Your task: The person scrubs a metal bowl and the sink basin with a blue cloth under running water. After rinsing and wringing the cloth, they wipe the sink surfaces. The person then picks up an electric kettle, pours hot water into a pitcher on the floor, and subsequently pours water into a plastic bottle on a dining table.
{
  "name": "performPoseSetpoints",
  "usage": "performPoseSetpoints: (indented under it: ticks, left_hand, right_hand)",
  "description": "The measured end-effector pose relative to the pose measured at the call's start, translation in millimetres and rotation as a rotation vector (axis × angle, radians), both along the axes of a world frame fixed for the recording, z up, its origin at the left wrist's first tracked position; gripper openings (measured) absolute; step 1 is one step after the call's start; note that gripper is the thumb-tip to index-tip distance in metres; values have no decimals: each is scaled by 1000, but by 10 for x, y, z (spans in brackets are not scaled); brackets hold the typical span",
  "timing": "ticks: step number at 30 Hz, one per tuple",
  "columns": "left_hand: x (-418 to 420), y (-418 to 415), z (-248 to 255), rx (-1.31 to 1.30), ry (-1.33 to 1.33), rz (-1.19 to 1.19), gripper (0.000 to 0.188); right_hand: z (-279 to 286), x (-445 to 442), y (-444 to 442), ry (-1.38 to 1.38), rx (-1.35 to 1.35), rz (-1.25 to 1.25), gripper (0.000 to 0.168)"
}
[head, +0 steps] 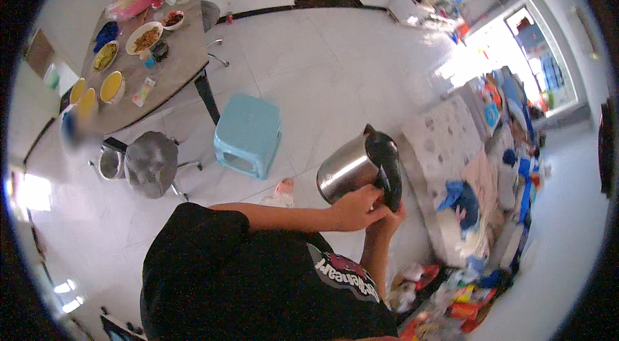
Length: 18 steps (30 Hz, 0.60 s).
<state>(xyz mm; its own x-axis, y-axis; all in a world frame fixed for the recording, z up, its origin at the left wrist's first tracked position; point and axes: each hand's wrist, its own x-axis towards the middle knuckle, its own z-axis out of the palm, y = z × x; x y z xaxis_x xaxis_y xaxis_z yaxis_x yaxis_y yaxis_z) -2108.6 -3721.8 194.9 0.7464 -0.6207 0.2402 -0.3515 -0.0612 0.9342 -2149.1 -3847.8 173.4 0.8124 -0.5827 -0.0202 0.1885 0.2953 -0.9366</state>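
A stainless-steel kettle (346, 167) with a black lid, spout and handle is held tilted in front of my body, above the floor. My left hand (358, 206) reaches across from the left and has its fingers at the lower part of the black handle (394, 181). Against that same end of the handle, my right hand (392, 217) is closed, partly covered by the left one. The two hands touch each other. Inside the kettle nothing can be seen.
A pale blue plastic stool (249, 130) stands left of the kettle. Beyond it is a dining table (186, 50) with dishes of food and several bowls (112, 87). A grey round stool (152, 164) is beside the table. To the right, a sofa (435, 133) bears clothes and cloths.
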Motion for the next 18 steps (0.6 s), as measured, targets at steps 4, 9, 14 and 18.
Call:
performPoseSetpoints:
  ticks: [4, 9, 14, 18]
  left_hand:
    - [688, -538, -39, -55, 11, 67, 42]
    - [1547, -1081, -73, -37, 80, 222, 37]
    - [2510, -1570, -178, -44, 145, 348, 37]
    - [3164, -1783, -145, -16, 195, 511, 36]
  right_hand:
    - [66, 751, -414, -19, -43, 86, 27]
    - [15, 1758, -901, 17, -129, 157, 26]
    - [-90, 2848, -1352, 40, -266, 278, 24]
    - [-162, 3692, -1614, 9, -148, 446, 23]
